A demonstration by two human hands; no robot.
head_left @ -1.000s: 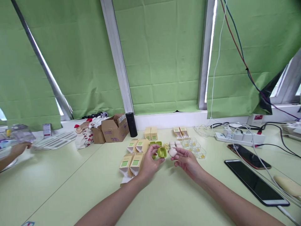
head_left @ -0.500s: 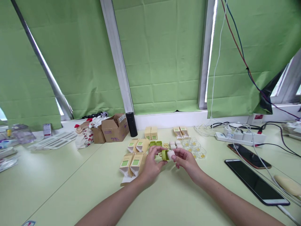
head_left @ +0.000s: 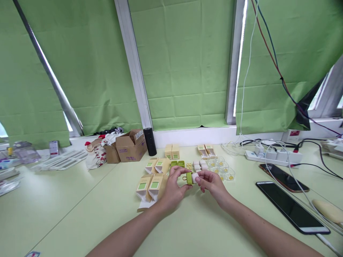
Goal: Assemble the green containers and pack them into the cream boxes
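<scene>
Between thumb and fingers, my left hand point(head_left: 175, 185) holds a small green case point(head_left: 189, 178) with a ring at its left end. My right hand point(head_left: 213, 184) pinches a white block point(head_left: 194, 177), which sits partly inside the case's right-hand opening. Just beyond my hands are green cases point(head_left: 177, 163), small yellow pieces point(head_left: 189, 166), several white blocks point(head_left: 204, 166) and clear cups with yellow centres point(head_left: 221, 164). Beige boxes with green labels point(head_left: 154, 185) stand beside my left hand.
Behind are more beige boxes point(head_left: 172, 151), two open ones point(head_left: 207, 151), a cardboard box point(head_left: 131, 145) and a black cylinder point(head_left: 150, 141). Two phones point(head_left: 292, 207), a power strip point(head_left: 276, 157) and cables occupy the right side.
The white block has moved left, further into the green case. Both hands keep their grip and have shifted only slightly.
</scene>
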